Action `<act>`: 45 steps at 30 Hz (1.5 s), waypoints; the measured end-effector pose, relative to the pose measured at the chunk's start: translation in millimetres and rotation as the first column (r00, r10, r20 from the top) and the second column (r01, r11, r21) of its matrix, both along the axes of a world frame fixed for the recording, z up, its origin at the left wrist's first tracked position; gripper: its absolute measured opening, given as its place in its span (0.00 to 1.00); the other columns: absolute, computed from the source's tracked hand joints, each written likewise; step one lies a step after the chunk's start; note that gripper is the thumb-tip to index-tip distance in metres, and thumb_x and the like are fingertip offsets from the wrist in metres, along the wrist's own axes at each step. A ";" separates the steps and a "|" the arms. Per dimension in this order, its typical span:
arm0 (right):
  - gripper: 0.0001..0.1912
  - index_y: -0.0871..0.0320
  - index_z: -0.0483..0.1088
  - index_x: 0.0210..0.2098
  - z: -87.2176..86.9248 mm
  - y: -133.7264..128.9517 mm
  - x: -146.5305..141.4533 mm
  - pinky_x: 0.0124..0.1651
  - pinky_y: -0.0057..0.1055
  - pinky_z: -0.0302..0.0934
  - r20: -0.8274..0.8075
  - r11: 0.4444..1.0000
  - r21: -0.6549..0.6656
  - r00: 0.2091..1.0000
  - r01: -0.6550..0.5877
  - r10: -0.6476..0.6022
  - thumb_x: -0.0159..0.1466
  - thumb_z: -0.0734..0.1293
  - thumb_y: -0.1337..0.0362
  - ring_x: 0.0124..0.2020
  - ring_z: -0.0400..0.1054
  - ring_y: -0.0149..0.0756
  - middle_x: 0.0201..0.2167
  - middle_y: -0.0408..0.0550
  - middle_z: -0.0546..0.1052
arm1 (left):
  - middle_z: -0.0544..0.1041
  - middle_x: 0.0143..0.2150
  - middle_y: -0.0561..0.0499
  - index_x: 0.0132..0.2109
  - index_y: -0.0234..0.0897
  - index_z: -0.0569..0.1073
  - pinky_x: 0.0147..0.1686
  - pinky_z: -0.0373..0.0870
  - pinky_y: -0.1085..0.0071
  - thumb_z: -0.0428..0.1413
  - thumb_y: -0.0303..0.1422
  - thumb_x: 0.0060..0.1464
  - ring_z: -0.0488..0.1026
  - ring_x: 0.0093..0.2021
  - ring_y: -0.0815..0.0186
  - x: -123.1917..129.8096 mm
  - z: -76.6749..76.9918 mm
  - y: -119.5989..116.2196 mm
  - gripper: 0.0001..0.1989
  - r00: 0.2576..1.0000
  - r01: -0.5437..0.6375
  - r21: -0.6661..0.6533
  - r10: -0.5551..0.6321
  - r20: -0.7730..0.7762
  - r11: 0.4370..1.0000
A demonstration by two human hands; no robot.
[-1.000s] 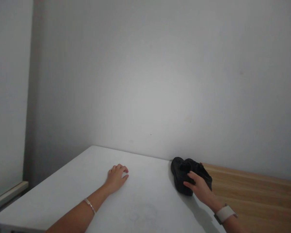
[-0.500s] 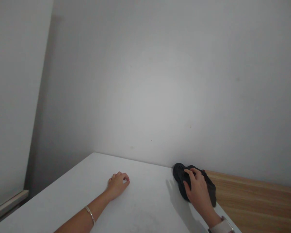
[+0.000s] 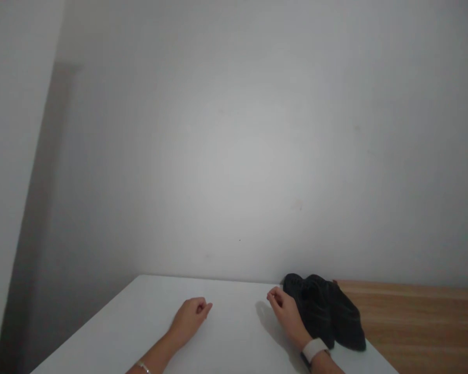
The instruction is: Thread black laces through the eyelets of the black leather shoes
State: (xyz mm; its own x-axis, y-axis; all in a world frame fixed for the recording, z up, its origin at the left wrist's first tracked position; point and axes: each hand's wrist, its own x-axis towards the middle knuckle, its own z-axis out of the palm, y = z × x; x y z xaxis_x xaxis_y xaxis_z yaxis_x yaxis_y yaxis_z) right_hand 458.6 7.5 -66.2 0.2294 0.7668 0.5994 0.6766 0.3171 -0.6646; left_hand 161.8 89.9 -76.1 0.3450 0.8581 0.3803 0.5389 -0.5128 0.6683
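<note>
I hold the right hand (image 3: pixel 285 310), fingertips pressed together, just left of the black shoes (image 3: pixel 319 316); my left hand (image 3: pixel 191 318), likewise pressed together, lies farther left.

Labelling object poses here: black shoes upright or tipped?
Upright, as far as the dim picture shows: the black shoes sit side by side on the white table, tops facing up, neither rolled onto its side.
</note>
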 end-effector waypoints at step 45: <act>0.16 0.59 0.70 0.26 -2.1 -11.4 -2.9 0.25 0.28 0.50 -0.168 0.995 -0.029 0.981 -0.099 0.093 0.58 0.62 0.53 0.22 0.58 0.32 0.18 0.40 0.65 | 0.65 0.19 0.55 0.26 0.35 0.69 0.29 0.58 0.70 0.47 0.55 0.48 0.62 0.24 0.66 -9.2 2.3 -10.5 0.26 0.982 0.175 -0.135 -0.162 0.102 0.975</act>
